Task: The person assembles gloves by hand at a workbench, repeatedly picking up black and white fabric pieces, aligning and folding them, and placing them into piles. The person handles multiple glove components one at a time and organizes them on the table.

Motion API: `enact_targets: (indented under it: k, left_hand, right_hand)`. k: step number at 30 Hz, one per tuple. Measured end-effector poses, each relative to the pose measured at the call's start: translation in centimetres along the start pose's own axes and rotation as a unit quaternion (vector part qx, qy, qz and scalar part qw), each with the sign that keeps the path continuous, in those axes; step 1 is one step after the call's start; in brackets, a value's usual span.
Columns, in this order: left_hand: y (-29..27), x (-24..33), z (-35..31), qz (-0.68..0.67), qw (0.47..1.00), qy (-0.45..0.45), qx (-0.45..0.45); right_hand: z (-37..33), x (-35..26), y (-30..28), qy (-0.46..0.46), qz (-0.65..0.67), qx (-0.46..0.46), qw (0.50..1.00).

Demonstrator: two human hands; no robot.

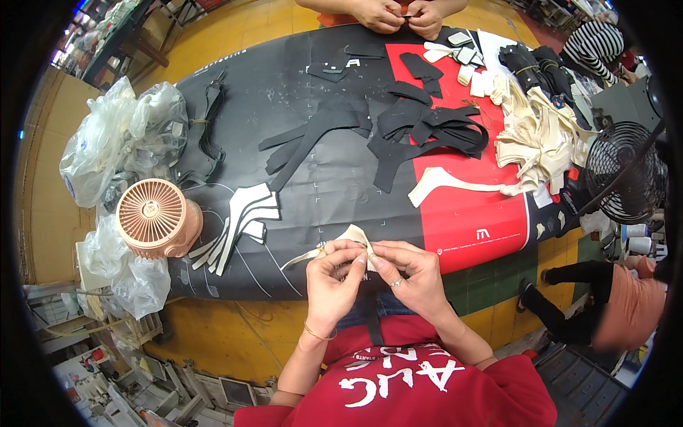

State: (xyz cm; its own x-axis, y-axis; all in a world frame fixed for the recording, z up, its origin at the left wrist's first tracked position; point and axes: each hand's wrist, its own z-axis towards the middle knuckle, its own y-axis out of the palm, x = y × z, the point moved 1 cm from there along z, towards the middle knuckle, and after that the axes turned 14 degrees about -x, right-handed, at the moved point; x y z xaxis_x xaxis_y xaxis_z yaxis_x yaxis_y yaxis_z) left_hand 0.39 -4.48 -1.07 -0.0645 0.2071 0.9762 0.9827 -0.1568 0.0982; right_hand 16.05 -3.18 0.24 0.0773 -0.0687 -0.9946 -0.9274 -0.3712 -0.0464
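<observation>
Between my two hands, at the near edge of the table, is a cream fabric piece (351,233) with a narrow tail trailing to the left. My left hand (334,276) pinches it with thumb and fingers, and a thin bangle circles that wrist. My right hand (413,274), with a ring on one finger, grips the piece close beside the left fingertips. What lies right under the fingertips is hidden. Left of my hands, several white fabric strips (245,210) with dark edges lie fanned out. A single cream fabric piece (445,183) rests on the red area to the right.
Black fabric pieces (420,128) spread over the table's middle. Cream pieces (533,135) are heaped at the right, near a black fan (619,171). A pink fan (158,217) and plastic bags (124,132) stand at the left. Across the table, another person's hands (402,16) hold something small and dark.
</observation>
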Motion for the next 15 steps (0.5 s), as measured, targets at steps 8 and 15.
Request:
enact_targets:
  k: [8, 15]
  left_hand:
    - [-0.4, 0.6, -0.5, 0.003, 0.999, 0.016, 0.042]
    - [-3.1, 2.6, -0.9, -0.079, 0.996, 0.002, 0.040]
  right_hand:
    - [-0.4, -0.1, -2.9, 0.062, -0.079, 0.051, 0.994]
    - [-2.4, 0.5, -12.4, 0.161, -0.233, 0.199, 0.938]
